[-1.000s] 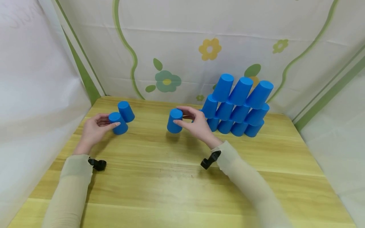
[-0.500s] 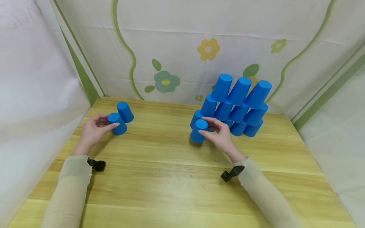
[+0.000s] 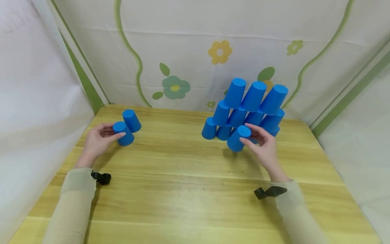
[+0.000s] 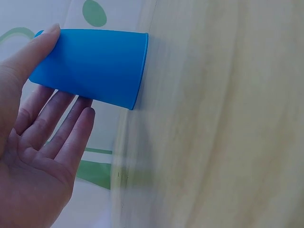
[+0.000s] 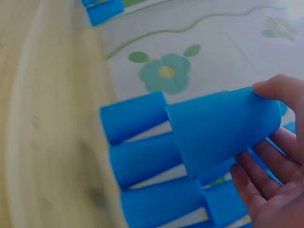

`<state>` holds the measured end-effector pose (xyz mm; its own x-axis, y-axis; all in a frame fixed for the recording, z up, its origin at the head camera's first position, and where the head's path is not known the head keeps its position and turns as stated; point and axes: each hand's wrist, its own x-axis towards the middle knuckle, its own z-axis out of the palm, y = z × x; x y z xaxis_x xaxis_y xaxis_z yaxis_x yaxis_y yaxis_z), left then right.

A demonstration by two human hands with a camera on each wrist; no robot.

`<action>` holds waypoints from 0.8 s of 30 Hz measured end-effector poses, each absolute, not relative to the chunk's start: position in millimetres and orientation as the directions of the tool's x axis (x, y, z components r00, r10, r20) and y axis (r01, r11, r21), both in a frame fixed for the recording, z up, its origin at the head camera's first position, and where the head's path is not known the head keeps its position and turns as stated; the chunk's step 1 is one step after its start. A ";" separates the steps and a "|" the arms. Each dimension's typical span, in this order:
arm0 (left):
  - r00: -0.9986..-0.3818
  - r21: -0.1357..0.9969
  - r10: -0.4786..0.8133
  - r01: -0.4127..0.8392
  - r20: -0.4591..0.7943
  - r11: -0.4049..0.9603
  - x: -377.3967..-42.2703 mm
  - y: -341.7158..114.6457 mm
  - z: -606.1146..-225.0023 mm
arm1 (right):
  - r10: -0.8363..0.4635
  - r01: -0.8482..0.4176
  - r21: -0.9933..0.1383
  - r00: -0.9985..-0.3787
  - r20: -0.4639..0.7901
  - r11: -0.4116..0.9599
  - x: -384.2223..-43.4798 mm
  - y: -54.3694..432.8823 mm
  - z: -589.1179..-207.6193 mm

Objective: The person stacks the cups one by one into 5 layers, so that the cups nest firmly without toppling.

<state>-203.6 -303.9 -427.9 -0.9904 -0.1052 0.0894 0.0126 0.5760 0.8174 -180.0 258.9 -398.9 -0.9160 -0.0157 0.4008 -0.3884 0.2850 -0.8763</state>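
Note:
My right hand pinches an upside-down blue plastic cup near its closed end, thumb on one side and fingers on the other. The cup tilts slightly and hangs above the table, in front of a tiered stack of blue cups, hiding part of its bottom row. At the far left, my left hand pinches another upside-down cup; the left wrist view shows that cup's rim right at the tabletop. Close behind it stands one more blue cup.
The wooden table ends at a white cloth backdrop printed with flowers, with more cloth on both sides. Three rows of inverted cups make up the stack at the back right, narrowing to three on top.
My right hand has carried its cup rightward, from the middle of the table to the front of the stack. The left hand has stayed at its cup.

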 end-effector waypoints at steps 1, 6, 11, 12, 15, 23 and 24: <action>-0.990 0.817 -0.104 0.016 0.093 0.576 -203.1 -303.7 -427.2 | 0.005 -0.392 -0.874 -0.912 0.411 0.287 -179.1 263.1 -394.6; -0.991 0.810 -0.097 0.020 0.095 0.586 -202.9 -304.1 -426.2 | 0.118 -0.416 -0.882 -0.886 0.448 0.222 -173.4 281.9 -370.6; -0.993 0.807 -0.095 0.005 0.076 0.591 -202.5 -305.6 -427.2 | 0.189 -0.543 -0.836 -0.815 0.548 0.083 -168.6 296.4 -342.5; -0.993 0.806 -0.096 0.004 0.075 0.591 -202.3 -305.9 -427.5 | 0.193 -0.576 -0.815 -0.794 0.576 0.060 -168.3 298.7 -336.4; -0.992 0.808 -0.097 0.007 0.079 0.589 -202.3 -306.0 -427.8 | 0.223 -0.643 -0.766 -0.746 0.628 0.007 -167.2 303.7 -317.1; -0.992 0.810 -0.099 0.006 0.079 0.586 -204.1 -306.4 -429.5 | 0.285 -0.713 -0.701 -0.675 0.681 -0.015 -173.5 307.4 -270.0; -0.992 0.810 -0.099 0.008 0.082 0.587 -204.3 -306.3 -429.3 | 0.288 -0.719 -0.695 -0.666 0.688 -0.002 -175.5 307.1 -264.3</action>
<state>-204.3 -306.3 -429.3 -0.9916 -0.0994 0.0823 0.0084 0.5866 0.8099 -175.5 307.1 -264.3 -0.6662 0.2878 0.6880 -0.7188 -0.0021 -0.6952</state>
